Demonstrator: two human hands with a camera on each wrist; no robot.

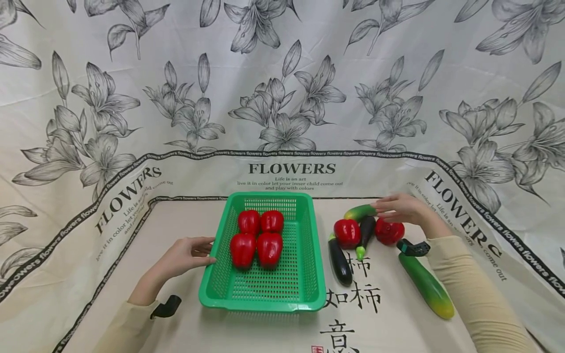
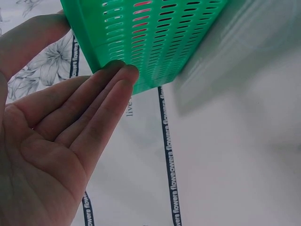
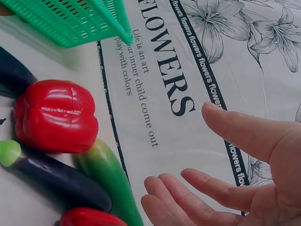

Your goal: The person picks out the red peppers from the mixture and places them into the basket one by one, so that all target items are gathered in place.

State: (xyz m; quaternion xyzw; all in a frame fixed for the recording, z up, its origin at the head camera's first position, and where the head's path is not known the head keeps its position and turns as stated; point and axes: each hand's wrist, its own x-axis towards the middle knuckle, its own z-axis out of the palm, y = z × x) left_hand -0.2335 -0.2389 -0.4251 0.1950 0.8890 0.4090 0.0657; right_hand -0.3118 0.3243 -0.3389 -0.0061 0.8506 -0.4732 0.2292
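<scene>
My left hand (image 1: 187,252) is at the left side of a green plastic basket (image 1: 315,264), its nearly straight fingers and thumb touching the rim and outer wall. Inside the basket several red bell peppers (image 1: 243,250) stand in two rows. To the right, my right hand (image 1: 401,208) hovers with spread fingers and holds nothing, as the right wrist view shows. Below and beside it lie a green cucumber (image 1: 359,212), a red bell pepper (image 1: 347,233), a dark eggplant (image 1: 366,230) and another red pepper (image 1: 389,231), partly hidden by the hand in the head view.
A second eggplant (image 1: 340,262) lies between the basket and the loose peppers. Near my right forearm rests a larger cucumber (image 1: 425,287) with a yellow end. Flower-printed cloth (image 1: 287,108) rises behind the pale table (image 1: 185,318), which bears black written characters.
</scene>
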